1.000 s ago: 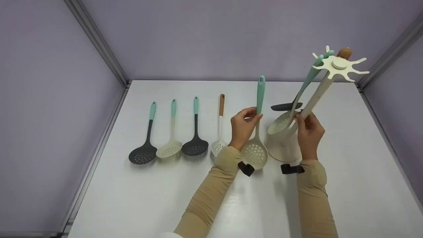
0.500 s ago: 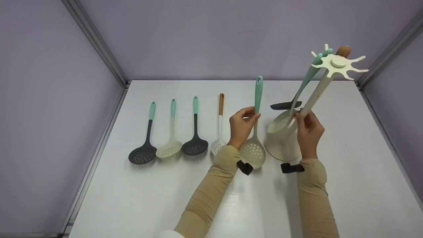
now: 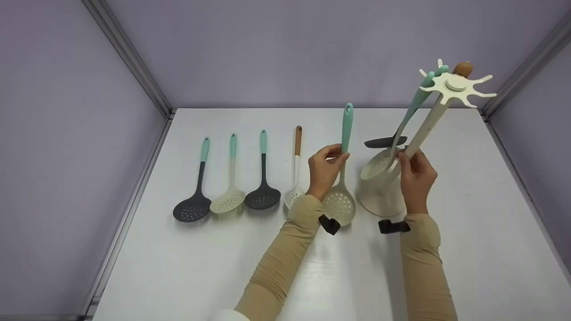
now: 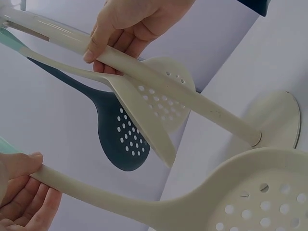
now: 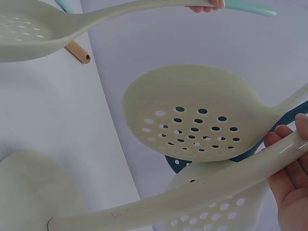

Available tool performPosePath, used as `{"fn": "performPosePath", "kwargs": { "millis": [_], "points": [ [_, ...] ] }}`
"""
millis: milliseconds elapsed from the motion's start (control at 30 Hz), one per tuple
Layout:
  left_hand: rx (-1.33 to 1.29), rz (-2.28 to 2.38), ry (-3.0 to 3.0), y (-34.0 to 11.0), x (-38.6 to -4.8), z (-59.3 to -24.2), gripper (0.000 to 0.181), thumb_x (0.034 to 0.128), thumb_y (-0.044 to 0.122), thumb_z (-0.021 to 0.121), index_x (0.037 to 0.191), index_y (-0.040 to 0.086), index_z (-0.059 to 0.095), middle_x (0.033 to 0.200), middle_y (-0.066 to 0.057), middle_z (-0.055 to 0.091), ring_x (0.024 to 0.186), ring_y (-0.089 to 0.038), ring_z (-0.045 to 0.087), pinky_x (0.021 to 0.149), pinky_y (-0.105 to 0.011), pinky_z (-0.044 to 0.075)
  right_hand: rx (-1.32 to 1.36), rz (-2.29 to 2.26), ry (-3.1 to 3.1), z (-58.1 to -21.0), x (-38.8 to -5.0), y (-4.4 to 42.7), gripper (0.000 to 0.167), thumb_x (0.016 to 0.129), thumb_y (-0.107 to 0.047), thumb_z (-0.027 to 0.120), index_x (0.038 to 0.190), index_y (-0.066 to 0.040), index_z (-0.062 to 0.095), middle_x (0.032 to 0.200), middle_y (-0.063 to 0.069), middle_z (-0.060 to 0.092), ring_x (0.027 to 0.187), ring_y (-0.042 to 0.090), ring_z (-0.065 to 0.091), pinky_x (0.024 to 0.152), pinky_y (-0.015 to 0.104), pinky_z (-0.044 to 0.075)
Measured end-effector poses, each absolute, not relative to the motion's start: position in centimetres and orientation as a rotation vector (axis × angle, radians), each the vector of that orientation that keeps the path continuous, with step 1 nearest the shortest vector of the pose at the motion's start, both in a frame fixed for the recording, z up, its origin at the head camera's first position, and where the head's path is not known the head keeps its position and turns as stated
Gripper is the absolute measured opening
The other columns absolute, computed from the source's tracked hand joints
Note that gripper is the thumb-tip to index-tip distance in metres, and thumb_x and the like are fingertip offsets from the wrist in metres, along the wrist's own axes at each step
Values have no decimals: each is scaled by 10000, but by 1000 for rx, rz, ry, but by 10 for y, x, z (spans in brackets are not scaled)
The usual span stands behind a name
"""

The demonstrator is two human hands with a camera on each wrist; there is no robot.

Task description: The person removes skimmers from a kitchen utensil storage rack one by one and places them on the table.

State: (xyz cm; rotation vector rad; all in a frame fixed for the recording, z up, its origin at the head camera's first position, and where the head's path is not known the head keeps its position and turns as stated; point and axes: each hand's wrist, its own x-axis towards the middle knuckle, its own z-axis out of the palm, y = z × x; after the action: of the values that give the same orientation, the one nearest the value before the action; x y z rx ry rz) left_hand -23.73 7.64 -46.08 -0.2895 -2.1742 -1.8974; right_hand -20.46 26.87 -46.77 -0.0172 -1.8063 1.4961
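Note:
My left hand (image 3: 324,171) pinches a cream skimmer (image 3: 340,206) where its neck meets the mint handle. The skimmer's perforated bowl points toward me, apart from the stand. My right hand (image 3: 418,178) grips the cream pole of a utensil stand (image 3: 428,128), which leans to the right with a ring of hooks on top. From the hooks hang another cream skimmer (image 3: 376,166) with a mint handle, a dark skimmer (image 4: 122,134), and a utensil with a brown handle (image 3: 463,69). In the left wrist view, a further cream perforated bowl (image 4: 169,113) shows behind the pole.
Left of my hands, a row of skimmers lies on the white table (image 3: 178,272): a black one (image 3: 192,210), a cream one (image 3: 228,202), another black one (image 3: 263,198) and a white one with a brown handle (image 3: 298,142). Grey-purple walls (image 3: 285,53) enclose the table.
My left hand has shifted slightly left with the cream skimmer, a little farther from the stand. My right hand keeps its grip on the pole, nearly still.

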Motion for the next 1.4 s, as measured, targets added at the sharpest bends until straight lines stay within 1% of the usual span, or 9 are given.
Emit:
{"fn": "performPosePath", "kwargs": {
  "millis": [233,467,667,900,1067,1133,1233,1367,1400],
  "points": [
    [-292,-1889,-2183,76,-238,-464,258,850,104,722,1066,-33,690,985,-178,731,897,-229,714,765,-201,595,8,1481,-1793,-467,-204,268,201,881,38,638,1014,187,622,885,-225,684,834,-67,674,773,89,541],
    [-278,-1924,-2189,77,-238,-466,255,839,83,729,1062,-35,691,988,-184,730,895,-236,716,739,-140,575,-63,1463,-1830,-468,-204,267,242,882,-14,661,1053,157,637,882,-257,657,834,-90,657,776,68,527],
    [-278,-1922,-2187,78,-240,-469,235,834,65,732,1040,-41,691,977,-192,728,894,-259,718,739,-168,585,-86,1467,-1832,-469,-203,267,253,880,-26,669,1072,138,647,882,-254,655,837,-91,657,768,65,525],
    [-261,-1903,-2224,77,-242,-471,237,841,64,723,1049,-41,684,984,-188,725,901,-248,709,746,-164,581,-72,1499,-1805,-470,-204,267,234,876,-4,664,1049,153,645,883,-185,682,839,-75,664,766,76,532],
    [-269,-1893,-2224,77,-245,-471,241,846,71,720,1054,-44,681,988,-190,725,900,-253,709,771,-248,602,-54,1488,-1822,-470,-205,268,225,889,21,632,1040,188,618,886,-213,682,837,-58,669,779,76,529],
    [-274,-1901,-2222,77,-247,-472,236,850,69,716,1053,-43,679,991,-192,723,907,-261,707,781,-281,607,-56,1485,-1826,-466,-203,266,242,895,1,634,1038,195,613,880,-233,671,840,-36,674,779,69,522],
    [-275,-1895,-2237,76,-249,-472,233,851,76,715,1053,-35,680,999,-182,724,916,-254,708,786,-270,605,-64,1495,-1824,-462,-200,265,235,899,5,628,1032,198,613,869,-232,666,830,-33,670,773,73,523],
    [-272,-1865,-2267,75,-252,-472,232,849,79,717,1051,-28,678,1000,-170,727,912,-238,711,769,-194,590,-93,1483,-1840,-464,-202,266,215,899,13,624,1036,178,624,868,-237,661,830,-40,668,778,72,524],
    [-272,-1862,-2270,75,-253,-472,230,850,77,716,1049,-29,677,998,-172,726,909,-238,710,767,-193,589,-102,1480,-1844,-467,-204,267,219,900,3,627,1040,171,627,871,-242,660,834,-37,671,780,72,523]
  ]
}}
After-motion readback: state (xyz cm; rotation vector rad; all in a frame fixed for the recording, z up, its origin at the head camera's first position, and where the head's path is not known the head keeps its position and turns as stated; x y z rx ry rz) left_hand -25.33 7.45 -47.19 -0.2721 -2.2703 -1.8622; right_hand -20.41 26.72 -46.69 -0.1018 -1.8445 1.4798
